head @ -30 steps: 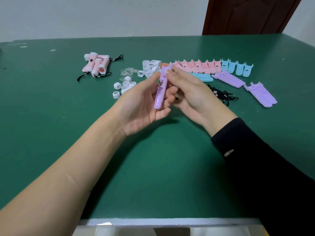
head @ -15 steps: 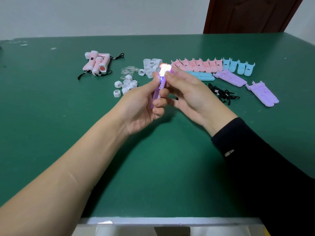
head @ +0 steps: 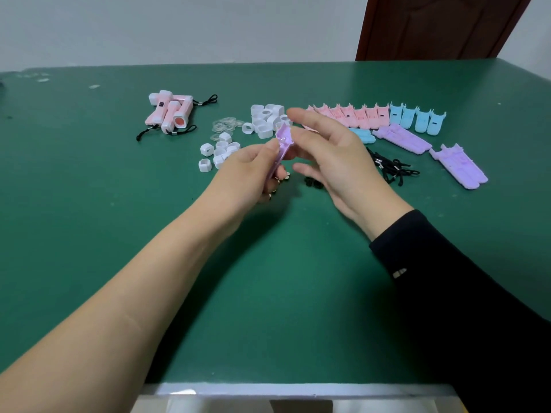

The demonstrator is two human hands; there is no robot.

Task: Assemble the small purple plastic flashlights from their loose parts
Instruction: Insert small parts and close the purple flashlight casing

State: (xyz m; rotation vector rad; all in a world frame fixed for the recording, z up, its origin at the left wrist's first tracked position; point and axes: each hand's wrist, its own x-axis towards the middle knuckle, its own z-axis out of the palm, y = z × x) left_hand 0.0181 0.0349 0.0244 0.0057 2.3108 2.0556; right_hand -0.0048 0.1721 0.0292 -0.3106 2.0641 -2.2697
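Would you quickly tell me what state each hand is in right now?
Left hand: grips the purple flashlight body.
Right hand: open, fingers spread beside the body's top end; whether it touches cannot be told.

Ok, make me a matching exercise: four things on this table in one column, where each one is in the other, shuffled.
Things:
1. pink flashlights
2. black cords
3. blue shells
4. purple shell

Places:
A. right end of the back row
B. gripped in the left hand
C. left of the white caps
D. on the table, just right of the right hand

Pairs: 1-C, 2-D, 3-A, 4-B
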